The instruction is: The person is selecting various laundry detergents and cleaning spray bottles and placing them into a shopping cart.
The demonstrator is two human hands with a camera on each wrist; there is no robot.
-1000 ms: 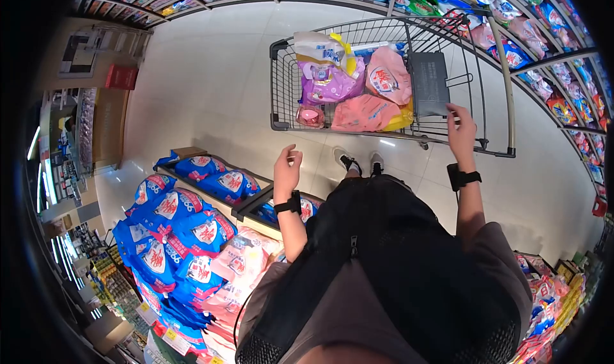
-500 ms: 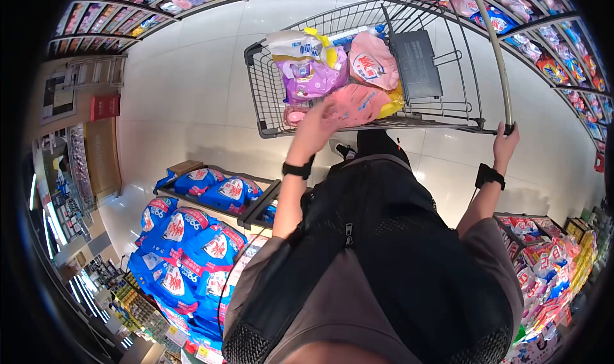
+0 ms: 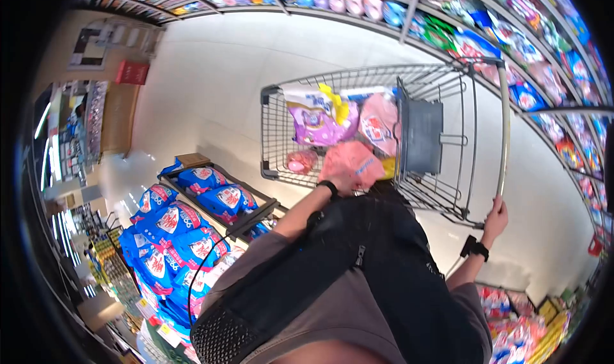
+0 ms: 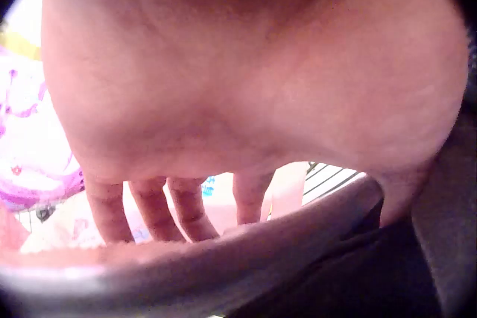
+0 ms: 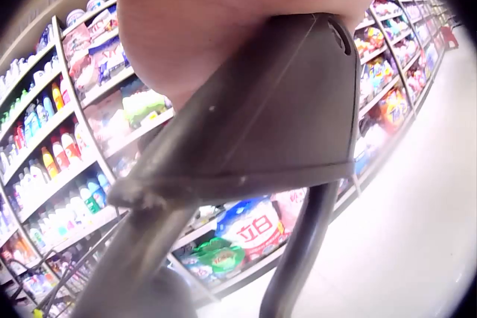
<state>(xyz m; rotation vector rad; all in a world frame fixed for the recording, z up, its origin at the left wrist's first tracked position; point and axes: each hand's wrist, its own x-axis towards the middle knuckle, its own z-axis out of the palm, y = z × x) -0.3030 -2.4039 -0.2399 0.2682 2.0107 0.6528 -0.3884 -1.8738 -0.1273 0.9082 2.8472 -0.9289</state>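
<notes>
A wire shopping cart (image 3: pixel 467 166) stands in front of me, holding several detergent bags. My left hand (image 3: pixel 344 183) grips the near side rim (image 4: pixel 246 247) of the cart; in the left wrist view its fingers reach over the inner side and the thumb is on the outer side. Just beyond that hand lies a pink bag (image 3: pixel 352 162). At the near end of the cart's handle (image 3: pixel 503 127), my right hand (image 3: pixel 496 217) holds on, its palm over the dark plastic corner piece (image 5: pixel 291 109); its fingers are mostly hidden in the right wrist view.
In the basket are a purple bag (image 3: pixel 320 126), another pink bag (image 3: pixel 378 122) and a small pink package (image 3: pixel 302 162). A display of blue detergent bags (image 3: pixel 167 245) stands at left, more stacked bags (image 3: pixel 518 325) behind right. Stocked shelves (image 3: pixel 441 34) line the far side.
My left hand moved from the air beside the display, over the basket, to the cart's near rim. The right hand went from near the grey seat panel to the handle's end and took hold.
</notes>
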